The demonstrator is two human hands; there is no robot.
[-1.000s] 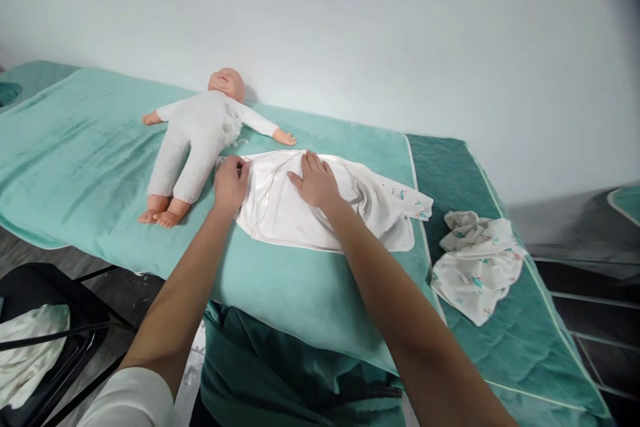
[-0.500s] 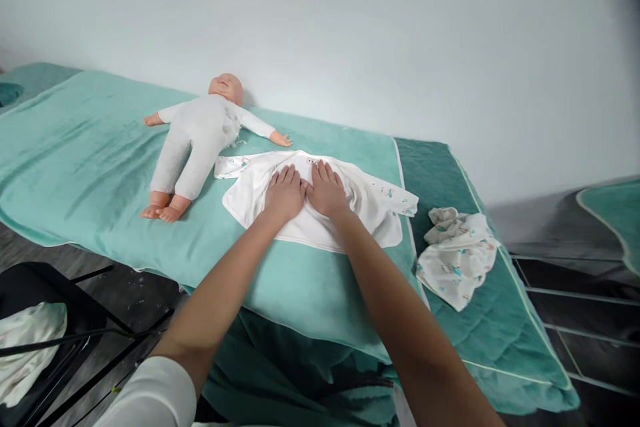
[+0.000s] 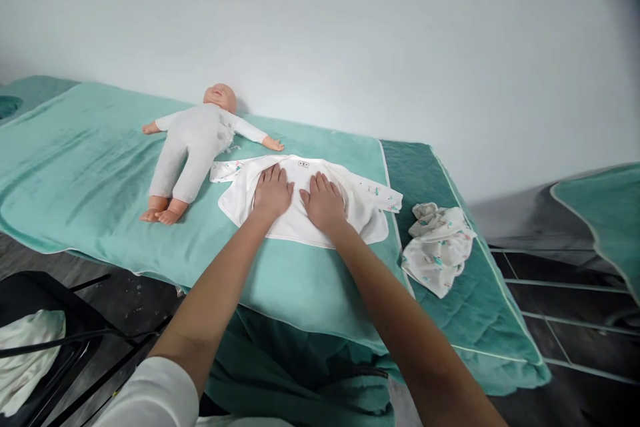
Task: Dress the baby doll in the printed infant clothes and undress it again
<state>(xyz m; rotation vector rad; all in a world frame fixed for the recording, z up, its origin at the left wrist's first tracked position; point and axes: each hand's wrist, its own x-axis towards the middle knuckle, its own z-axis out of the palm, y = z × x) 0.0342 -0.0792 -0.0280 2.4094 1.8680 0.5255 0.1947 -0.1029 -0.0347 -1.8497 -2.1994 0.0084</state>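
In the head view, both hands are laid palm down on a white long-sleeved baby top of soft fabric (image 3: 299,220), which is spread crosswise on a teal velvety mat (image 3: 280,300). The left hand (image 3: 273,193) and the right hand (image 3: 324,203) are held flat and apart, with fingers extended and thumbs turned inward; nothing appears to be gripped by either.

The step in hand is judged to be the opening out and smoothing of the top: its label and inner back are exposed between the hands, while folds are left bunched beside the right hand. For the next move, light outward pressure seems called for, so that the front panels are laid flat without the back being dragged.

A bald doll with a white cloth body (image 3: 193,137) is laid beside the left-lying sleeve. A crumpled white printed cloth (image 3: 440,247) is set on a dark green quilted pad (image 3: 407,170). No container is seen; a pale cloth (image 3: 30,353) is draped on a black chair (image 3: 45,290).
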